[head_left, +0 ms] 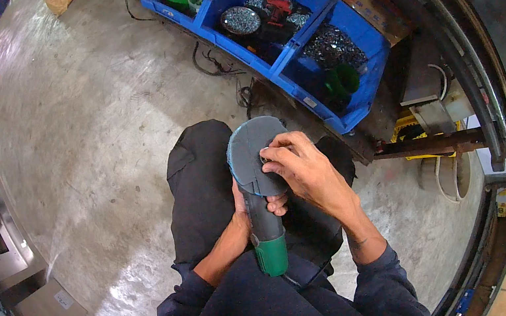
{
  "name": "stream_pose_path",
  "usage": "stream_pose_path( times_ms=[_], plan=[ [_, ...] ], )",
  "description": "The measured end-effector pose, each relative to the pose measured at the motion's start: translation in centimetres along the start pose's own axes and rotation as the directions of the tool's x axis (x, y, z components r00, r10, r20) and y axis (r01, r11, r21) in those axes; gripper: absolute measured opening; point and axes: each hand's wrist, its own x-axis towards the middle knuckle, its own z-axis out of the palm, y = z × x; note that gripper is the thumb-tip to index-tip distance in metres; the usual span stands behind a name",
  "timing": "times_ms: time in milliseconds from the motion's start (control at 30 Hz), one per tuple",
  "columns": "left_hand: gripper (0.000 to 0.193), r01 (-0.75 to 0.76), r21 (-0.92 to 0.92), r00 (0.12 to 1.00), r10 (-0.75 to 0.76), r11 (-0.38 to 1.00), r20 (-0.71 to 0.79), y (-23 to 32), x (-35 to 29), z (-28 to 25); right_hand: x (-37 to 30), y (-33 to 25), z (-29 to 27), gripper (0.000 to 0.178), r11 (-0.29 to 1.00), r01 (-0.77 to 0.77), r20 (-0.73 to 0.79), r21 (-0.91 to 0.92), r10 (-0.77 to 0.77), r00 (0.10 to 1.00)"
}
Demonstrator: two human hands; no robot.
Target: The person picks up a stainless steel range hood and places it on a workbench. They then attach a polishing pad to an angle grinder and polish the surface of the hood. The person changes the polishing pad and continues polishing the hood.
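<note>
An angle grinder [272, 255], dark-bodied with a green rear end, stands between my knees with its round grey disc [250, 148] facing up. The disc has a blue edge. My left hand [240, 212] is closed around the grinder's body below the disc; some fingertips show on the right side. Over the disc's middle, my right hand [305, 169] pinches with thumb and forefinger at a small, shiny part [264, 154]. Its kind cannot be made out, as the fingers cover most of it.
Ahead stand blue bins [238, 50] with small metal pieces, green cups and a red power tool [277, 10]. Black cables [210, 64] lie before them. Long metal pipes [455, 24] and cut rings [448, 182] are at right. Sheet-metal pieces [51, 312] stand at left on the concrete floor [91, 151].
</note>
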Motion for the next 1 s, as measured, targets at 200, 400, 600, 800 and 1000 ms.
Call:
stream_pose_path(
  times_ms=[200, 400, 600, 800, 1000],
  plan=[
    [0.084, 0.005, -0.146, 0.998, 0.004, 0.989, 0.066, -0.3, 0.1, 0.3, -0.1, -0.5, -0.6, 0.029, 0.989, -0.131, 0.086, 0.073, 0.125, 0.988],
    [0.091, 0.041, -0.193, 0.996, -0.026, 0.98, 0.082, -0.1, 0.2, 0.2, -0.1, 0.0, -1.0, 0.037, 0.996, -0.039, 0.148, -0.078, 0.05, 0.988],
    [0.091, 0.033, -0.162, 0.996, -0.02, 0.986, 0.084, -0.2, 0.2, 0.4, 1.1, -0.9, -2.4, 0.028, 0.982, 0.128, 0.102, -0.141, -0.114, 0.988],
    [0.088, 0.023, -0.143, 0.998, -0.015, 0.989, 0.059, -0.3, 0.1, 1.1, 0.1, -0.6, -2.3, 0.026, 0.844, -0.053, 0.09, -0.534, 0.12, 0.989],
    [0.086, 0.008, -0.16, 0.999, -0.002, 0.987, 0.038, -0.6, -0.2, 1.0, 0.5, -1.0, -1.4, 0.013, 0.868, 0.068, 0.025, -0.492, -0.064, 0.998]
  ],
)
